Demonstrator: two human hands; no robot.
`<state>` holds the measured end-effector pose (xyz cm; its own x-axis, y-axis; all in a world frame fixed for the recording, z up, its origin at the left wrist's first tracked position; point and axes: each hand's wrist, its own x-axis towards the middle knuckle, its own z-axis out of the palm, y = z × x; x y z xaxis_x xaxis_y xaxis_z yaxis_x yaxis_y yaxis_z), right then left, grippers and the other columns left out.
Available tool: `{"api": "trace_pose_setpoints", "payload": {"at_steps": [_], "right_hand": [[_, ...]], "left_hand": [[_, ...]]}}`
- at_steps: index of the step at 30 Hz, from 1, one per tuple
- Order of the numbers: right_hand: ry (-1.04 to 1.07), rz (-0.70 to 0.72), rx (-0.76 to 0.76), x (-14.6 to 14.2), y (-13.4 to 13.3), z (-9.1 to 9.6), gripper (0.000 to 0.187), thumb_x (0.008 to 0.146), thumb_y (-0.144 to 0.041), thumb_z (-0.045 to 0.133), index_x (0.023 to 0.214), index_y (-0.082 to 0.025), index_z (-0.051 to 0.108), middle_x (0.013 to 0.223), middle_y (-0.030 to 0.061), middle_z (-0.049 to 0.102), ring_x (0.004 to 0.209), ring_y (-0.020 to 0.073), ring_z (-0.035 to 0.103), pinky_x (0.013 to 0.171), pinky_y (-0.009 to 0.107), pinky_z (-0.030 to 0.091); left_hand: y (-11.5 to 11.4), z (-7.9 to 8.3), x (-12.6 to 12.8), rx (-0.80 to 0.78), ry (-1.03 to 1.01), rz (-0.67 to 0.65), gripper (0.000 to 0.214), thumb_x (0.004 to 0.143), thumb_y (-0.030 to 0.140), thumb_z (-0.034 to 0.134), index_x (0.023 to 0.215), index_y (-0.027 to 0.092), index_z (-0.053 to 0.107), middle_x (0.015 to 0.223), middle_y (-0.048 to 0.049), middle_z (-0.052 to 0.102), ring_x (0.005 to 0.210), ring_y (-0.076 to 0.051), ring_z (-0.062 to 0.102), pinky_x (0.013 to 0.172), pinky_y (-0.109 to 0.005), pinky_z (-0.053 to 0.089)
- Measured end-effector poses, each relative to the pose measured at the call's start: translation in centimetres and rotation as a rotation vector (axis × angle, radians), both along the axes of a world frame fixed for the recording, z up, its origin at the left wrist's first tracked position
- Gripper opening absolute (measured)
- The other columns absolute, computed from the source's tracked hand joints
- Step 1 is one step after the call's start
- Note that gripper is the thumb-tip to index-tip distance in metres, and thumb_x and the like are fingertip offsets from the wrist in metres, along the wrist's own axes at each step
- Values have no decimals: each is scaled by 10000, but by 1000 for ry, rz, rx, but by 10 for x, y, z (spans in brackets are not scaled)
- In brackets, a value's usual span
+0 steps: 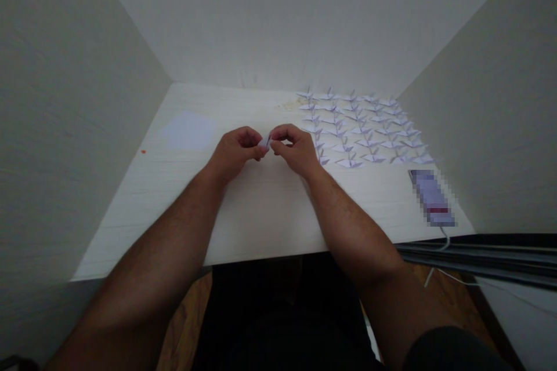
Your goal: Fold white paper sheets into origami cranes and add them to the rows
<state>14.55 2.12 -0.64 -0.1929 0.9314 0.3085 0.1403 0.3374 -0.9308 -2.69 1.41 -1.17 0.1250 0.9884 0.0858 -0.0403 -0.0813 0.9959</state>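
Note:
Above the middle of the white table, my left hand [237, 152] pinches a small folded piece of white paper [264, 142] between thumb and forefinger. From the other side, my right hand [296, 149] has thumb and fingertips closed on the same paper's right edge. The fingers cover much of it, so its exact folded shape is hidden. Beyond my right hand, several white paper cranes [359, 130] stand in rows. To the left of my left hand lies a flat pile of white paper sheets [190, 130].
A phone [433, 197], blurred out, lies at the right edge of the table [261, 220] with a white cable [444, 239] running over the front. Small tan crumbs [292, 104] lie near the back wall. A tiny orange object [143, 152] sits far left. Walls enclose three sides.

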Motion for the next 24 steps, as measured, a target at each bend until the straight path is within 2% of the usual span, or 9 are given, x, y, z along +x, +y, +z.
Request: {"api": "trace_pose_setpoints", "payload": {"at_steps": [6, 11, 17, 20, 24], "right_hand": [[-6, 78, -22, 5, 3, 0, 154, 726, -307, 696, 817, -205, 627, 824, -8, 661, 753, 126, 627, 603, 245, 496], [-61, 82, 2, 6, 3, 0, 132, 748, -300, 687, 817, -202, 634, 814, -5, 653, 759, 128, 618, 612, 252, 492], [-131, 62, 153, 2, -3, 2, 77, 753, -243, 660, 766, -202, 596, 834, -2, 585, 722, 110, 581, 568, 237, 482], [-183, 47, 227, 1, -5, 2, 47, 771, -219, 632, 758, -207, 589, 883, 6, 568, 725, 103, 565, 576, 235, 490], [-244, 21, 279, 1, -6, 0, 52, 803, -221, 599, 754, -213, 584, 897, 11, 559, 722, 104, 551, 621, 253, 507]], "left_hand": [[-2, 2, 0, -58, -15, -58, 313, 596, 221, 752, 879, 186, 624, 672, -24, 680, 567, -148, 621, 528, -278, 490], [-4, 6, 2, -56, -13, -43, 235, 612, 197, 676, 844, 173, 650, 659, -39, 673, 550, -166, 622, 496, -289, 476], [-4, 7, 3, -37, 84, -25, 146, 635, 161, 654, 780, 160, 670, 611, -36, 665, 529, -161, 620, 464, -264, 458], [-4, 7, 2, -18, 101, -9, 111, 663, 208, 691, 761, 167, 659, 603, -30, 660, 523, -148, 609, 454, -252, 452], [-5, 8, 3, 9, 131, 16, 166, 679, 281, 741, 747, 164, 644, 609, -20, 653, 494, -108, 551, 450, -232, 419]]}}
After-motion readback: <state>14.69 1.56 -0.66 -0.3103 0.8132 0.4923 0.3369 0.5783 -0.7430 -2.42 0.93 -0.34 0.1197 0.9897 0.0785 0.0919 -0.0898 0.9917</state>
